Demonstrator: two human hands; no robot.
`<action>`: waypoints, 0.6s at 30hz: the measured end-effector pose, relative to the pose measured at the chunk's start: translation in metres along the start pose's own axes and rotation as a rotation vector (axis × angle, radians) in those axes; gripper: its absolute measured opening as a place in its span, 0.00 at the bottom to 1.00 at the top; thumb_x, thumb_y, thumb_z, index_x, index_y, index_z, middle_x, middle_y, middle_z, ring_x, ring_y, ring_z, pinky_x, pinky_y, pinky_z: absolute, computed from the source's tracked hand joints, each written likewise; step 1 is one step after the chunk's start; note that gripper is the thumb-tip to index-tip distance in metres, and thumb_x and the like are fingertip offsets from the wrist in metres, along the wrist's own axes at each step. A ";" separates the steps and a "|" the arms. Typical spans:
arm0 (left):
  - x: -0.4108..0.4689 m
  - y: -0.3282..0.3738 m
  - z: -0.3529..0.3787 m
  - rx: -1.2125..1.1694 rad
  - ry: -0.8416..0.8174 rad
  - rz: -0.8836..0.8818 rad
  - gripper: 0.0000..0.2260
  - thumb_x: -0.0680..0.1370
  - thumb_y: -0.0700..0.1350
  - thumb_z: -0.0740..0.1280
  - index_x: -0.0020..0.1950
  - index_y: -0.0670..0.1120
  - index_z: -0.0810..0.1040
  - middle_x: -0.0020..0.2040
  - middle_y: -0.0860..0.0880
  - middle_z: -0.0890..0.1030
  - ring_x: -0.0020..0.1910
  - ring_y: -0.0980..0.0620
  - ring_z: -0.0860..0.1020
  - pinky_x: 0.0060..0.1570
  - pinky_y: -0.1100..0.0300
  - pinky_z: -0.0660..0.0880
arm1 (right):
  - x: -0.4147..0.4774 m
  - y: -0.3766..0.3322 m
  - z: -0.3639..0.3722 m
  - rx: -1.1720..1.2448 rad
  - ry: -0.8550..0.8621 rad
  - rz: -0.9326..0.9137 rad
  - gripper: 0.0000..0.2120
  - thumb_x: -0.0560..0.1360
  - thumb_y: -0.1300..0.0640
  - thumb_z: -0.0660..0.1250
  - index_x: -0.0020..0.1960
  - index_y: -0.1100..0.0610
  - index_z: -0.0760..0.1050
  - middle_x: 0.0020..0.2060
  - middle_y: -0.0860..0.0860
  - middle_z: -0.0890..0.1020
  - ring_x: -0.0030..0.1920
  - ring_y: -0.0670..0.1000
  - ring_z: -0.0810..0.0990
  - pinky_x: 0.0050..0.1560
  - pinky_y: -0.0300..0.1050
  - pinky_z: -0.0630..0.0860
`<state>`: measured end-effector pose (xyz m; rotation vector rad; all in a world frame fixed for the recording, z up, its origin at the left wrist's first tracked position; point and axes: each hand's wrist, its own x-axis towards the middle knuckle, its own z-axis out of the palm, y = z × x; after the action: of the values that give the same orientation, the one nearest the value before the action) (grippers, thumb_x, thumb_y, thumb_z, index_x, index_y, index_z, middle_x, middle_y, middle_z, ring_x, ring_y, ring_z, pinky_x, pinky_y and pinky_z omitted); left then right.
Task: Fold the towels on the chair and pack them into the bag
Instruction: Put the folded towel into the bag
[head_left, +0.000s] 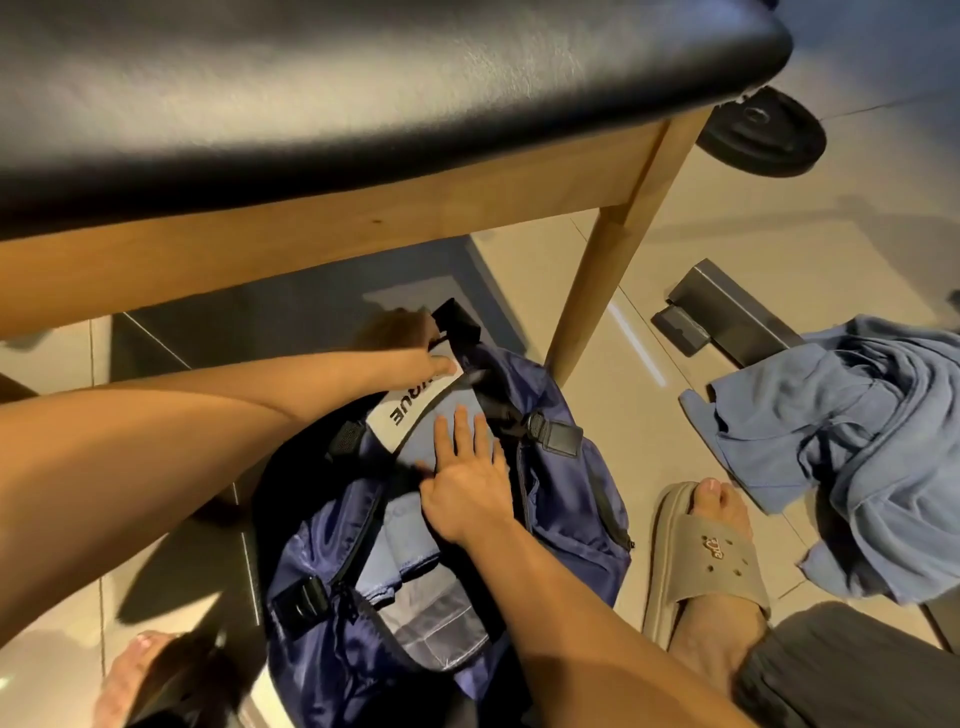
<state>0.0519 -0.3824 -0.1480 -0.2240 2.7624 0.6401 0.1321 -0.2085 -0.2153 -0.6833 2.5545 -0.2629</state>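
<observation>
Down on the floor, a folded pale-blue towel (425, 411) with a white lettered band lies inside the open navy bag (571, 499). The right hand (467, 488) presses flat on it, fingers straight. The left hand (410, 364) reaches its far end at the bag's rim; whether it grips, I cannot tell.

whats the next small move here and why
Probably lift the right hand off the folded towel and reach for the crumpled towel on your right. The folded one already lies flat inside the bag, whose far end the left hand holds, and the other is not yet folded.
</observation>
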 end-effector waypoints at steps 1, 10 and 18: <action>-0.006 0.003 -0.007 0.017 0.048 0.030 0.27 0.74 0.63 0.69 0.64 0.45 0.79 0.56 0.44 0.83 0.52 0.44 0.82 0.55 0.49 0.79 | 0.000 0.001 -0.001 0.007 -0.007 -0.005 0.34 0.84 0.46 0.52 0.83 0.54 0.38 0.81 0.55 0.35 0.80 0.58 0.32 0.79 0.58 0.37; -0.040 0.015 -0.019 -0.005 0.012 0.204 0.15 0.85 0.49 0.61 0.55 0.39 0.80 0.49 0.44 0.82 0.50 0.45 0.80 0.57 0.49 0.74 | 0.001 -0.002 -0.002 0.011 -0.030 -0.033 0.29 0.87 0.50 0.48 0.83 0.55 0.42 0.82 0.55 0.37 0.81 0.59 0.34 0.80 0.59 0.38; -0.068 0.045 -0.036 0.126 0.048 0.120 0.08 0.82 0.51 0.64 0.51 0.47 0.76 0.49 0.45 0.81 0.46 0.45 0.79 0.45 0.51 0.76 | -0.062 0.000 -0.037 0.158 0.034 -0.135 0.22 0.84 0.53 0.57 0.76 0.58 0.62 0.70 0.61 0.72 0.69 0.65 0.70 0.65 0.59 0.70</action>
<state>0.0975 -0.3533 -0.0773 -0.0462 2.8666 0.4922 0.1609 -0.1746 -0.1584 -0.7970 2.4901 -0.5200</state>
